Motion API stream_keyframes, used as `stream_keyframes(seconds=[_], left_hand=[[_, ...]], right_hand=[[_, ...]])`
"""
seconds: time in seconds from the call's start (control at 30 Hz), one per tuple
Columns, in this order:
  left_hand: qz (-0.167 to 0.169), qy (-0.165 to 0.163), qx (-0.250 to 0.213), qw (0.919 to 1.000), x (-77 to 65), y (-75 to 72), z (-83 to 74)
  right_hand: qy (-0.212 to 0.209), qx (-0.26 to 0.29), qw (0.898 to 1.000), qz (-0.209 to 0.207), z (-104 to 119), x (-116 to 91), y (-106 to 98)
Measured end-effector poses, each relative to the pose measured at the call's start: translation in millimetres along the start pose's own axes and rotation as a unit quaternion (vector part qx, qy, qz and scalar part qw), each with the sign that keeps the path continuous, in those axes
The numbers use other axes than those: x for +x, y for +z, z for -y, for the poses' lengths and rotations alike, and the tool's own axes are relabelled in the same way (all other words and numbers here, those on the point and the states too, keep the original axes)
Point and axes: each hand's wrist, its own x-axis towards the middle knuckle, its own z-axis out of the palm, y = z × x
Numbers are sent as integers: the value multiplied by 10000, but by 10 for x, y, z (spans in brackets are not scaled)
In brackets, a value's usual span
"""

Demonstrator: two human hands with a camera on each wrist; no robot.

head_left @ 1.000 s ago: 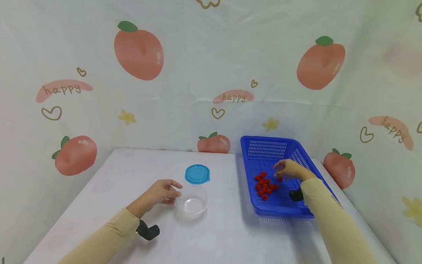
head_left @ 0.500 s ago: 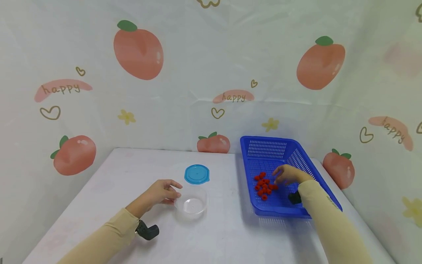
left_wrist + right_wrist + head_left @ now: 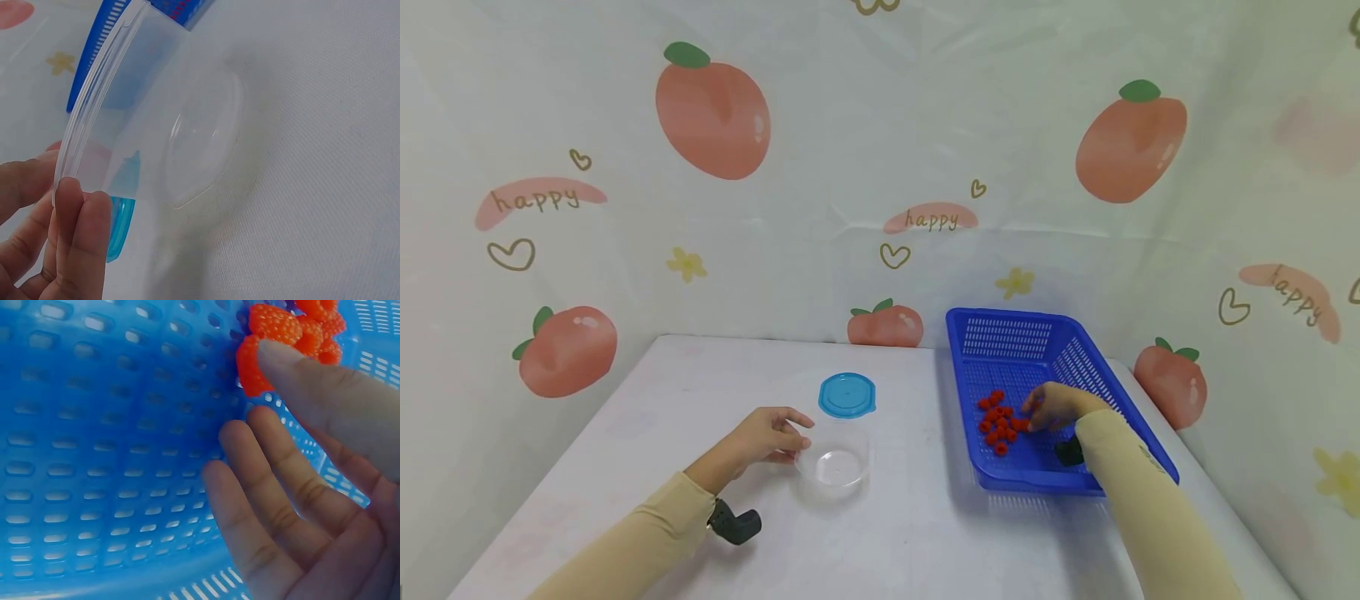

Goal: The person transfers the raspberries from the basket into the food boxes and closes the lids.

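My left hand [image 3: 767, 437] pinches the near-left rim of a clear plastic bowl [image 3: 835, 467], which stands upright on the table. In the left wrist view, thumb and fingers lie on either side of the rim of the bowl [image 3: 206, 131]. My right hand [image 3: 1056, 406] reaches down into a blue basket [image 3: 981, 479], beside a cluster of red raspberries [image 3: 1000, 421]. Up close, the right thumb tip touches the nearest raspberry [image 3: 250, 369], while three fingers [image 3: 240, 506] stay extended and apart from it. The right index finger is mostly hidden behind the thumb.
A blue lid [image 3: 847, 395] lies on the white table [image 3: 902, 533] behind the bowl. The basket's raised walls surround the right hand. A patterned cloth [image 3: 820, 167] hangs behind the table. Dark cameras are strapped to both wrists.
My right hand has moved lower in the basket, toward the raspberry at the cluster's right edge. The left hand and the bowl stay in place, apart from a slight view shift.
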Motion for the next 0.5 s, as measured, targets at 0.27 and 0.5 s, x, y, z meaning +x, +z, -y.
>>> stream_keyframes(seconds=[0.27,0.5], left_hand=[[-47,-37,50,10000,-16,10,-24],[-55,-35,44,10000,-14,8,-12]], right_hand=[[-35,-203,9998,-16,-25,26,27],[-58,-548,9984,-96,-8,50,53]])
